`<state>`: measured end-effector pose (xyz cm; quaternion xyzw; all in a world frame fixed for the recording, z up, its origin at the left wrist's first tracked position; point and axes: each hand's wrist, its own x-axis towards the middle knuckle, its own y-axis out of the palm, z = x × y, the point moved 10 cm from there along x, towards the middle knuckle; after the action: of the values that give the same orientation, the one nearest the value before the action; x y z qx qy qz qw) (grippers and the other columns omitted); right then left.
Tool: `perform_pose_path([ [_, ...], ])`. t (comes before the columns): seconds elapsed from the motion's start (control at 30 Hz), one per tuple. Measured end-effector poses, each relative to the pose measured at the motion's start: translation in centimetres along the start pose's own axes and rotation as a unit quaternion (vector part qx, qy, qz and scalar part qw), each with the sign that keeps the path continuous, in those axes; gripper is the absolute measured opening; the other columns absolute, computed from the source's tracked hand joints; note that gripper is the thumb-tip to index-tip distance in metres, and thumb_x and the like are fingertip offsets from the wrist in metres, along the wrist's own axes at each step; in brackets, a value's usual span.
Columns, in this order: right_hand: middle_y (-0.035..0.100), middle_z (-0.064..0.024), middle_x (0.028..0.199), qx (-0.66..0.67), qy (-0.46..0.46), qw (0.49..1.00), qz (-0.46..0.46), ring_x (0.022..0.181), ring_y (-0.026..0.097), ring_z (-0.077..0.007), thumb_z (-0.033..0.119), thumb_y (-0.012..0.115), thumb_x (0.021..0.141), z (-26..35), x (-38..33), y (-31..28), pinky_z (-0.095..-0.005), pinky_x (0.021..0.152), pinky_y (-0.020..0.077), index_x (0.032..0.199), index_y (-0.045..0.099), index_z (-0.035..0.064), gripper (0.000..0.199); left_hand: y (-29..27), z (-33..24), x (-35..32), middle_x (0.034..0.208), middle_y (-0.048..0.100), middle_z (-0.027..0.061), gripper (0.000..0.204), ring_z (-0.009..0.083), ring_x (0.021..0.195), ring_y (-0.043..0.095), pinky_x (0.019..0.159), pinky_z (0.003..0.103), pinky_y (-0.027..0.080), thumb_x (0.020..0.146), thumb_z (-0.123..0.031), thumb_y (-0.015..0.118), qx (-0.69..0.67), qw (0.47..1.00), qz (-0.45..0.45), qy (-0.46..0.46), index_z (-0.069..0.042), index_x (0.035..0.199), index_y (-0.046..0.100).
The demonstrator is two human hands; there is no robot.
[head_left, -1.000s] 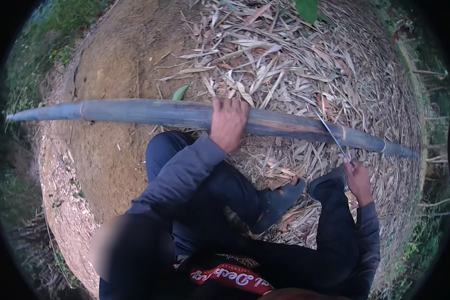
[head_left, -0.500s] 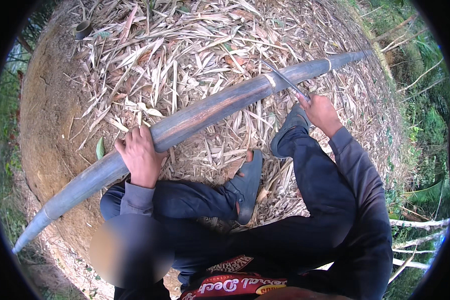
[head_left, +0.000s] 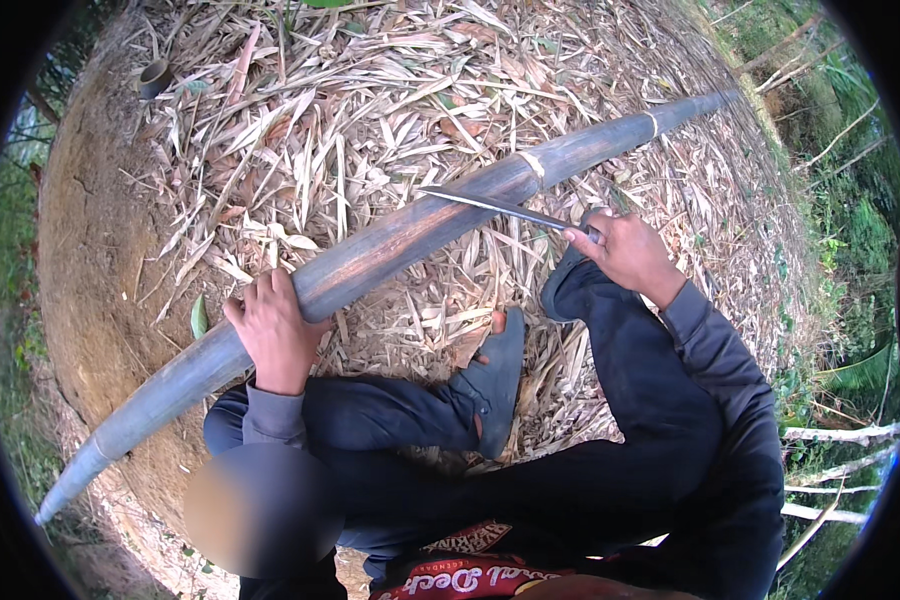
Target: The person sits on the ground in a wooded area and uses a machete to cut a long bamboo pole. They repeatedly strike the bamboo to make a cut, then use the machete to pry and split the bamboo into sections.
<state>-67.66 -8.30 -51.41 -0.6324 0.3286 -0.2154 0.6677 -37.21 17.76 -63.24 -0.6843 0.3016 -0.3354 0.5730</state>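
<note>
A long dark bamboo pole (head_left: 410, 232) slants across the ground from lower left to upper right, with pale rings at its joints. Along its middle runs a scraped, reddish-brown strip. My left hand (head_left: 275, 330) is wrapped over the pole left of that strip, gripping it. In my right hand (head_left: 630, 250) is the handle of a long-bladed knife (head_left: 505, 207). Its blade points left and lies across the pole just left of a pale joint; whether the edge touches the surface I cannot tell.
Dry bamboo leaves (head_left: 390, 130) cover the ground, with bare brown soil (head_left: 95, 230) at the left. A small dark cup-like object (head_left: 155, 78) stands at the far left. My sandalled foot (head_left: 500, 385) is near the pole. Pale branches (head_left: 840, 435) and greenery lie at the right.
The knife has swung from pointing up and left beyond the pole's joint to lying more level, its tip farther left over the scraped strip. My left hand keeps its grip.
</note>
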Motion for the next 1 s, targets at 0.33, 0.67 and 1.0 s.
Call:
perform_pose_path([
  [0.33, 0.072, -0.0232, 0.081, -0.106, 0.02, 0.993, 0.04, 0.079, 0.072, -0.042, 0.066, 0.051, 0.098, 2.9, 4.2, -5.6, -0.0478, 0.07, 0.0594, 0.081, 0.072, -0.0025, 0.073, -0.1, 0.4, -1.0, 0.107, 0.063, 0.0076, 0.078, 0.0279, 0.106, 0.061, 0.104, 0.054, 0.037, 0.054, -0.033, 0.098, 0.015, 1.0, -0.008, -0.008, -0.008, 0.115, 0.057],
  [0.67, 0.071, -0.0206, 0.079, -0.133, -0.005, 0.99, 0.056, 0.08, 0.072, -0.0384, 0.064, 0.056, 0.096, 3.1, 5.0, -4.8, -0.0474, 0.072, 0.058, 0.079, 0.073, 0.001, 0.068, -0.1, 0.1, -0.7, 0.106, 0.065, 0.0078, 0.078, 0.0275, 0.105, 0.062, 0.102, 0.053, 0.037, 0.053, -0.036, 0.098, -0.02, 1.0, -0.012, -0.006, -0.008, 0.114, 0.057],
  [1.0, 0.072, -0.0265, 0.089, -0.205, 0.06, 0.976, 0.044, 0.088, 0.072, -0.0428, 0.067, 0.054, 0.096, -0.8, 6.1, -2.9, -0.0516, 0.08, 0.0585, 0.095, 0.075, -0.0036, 0.074, -0.2, -1.0, -0.4, 0.102, 0.065, 0.0078, 0.075, 0.0284, 0.101, 0.063, 0.099, 0.052, 0.039, 0.054, -0.036, 0.097, -0.033, 0.999, -0.028, 0.011, -0.008, 0.111, 0.057],
])
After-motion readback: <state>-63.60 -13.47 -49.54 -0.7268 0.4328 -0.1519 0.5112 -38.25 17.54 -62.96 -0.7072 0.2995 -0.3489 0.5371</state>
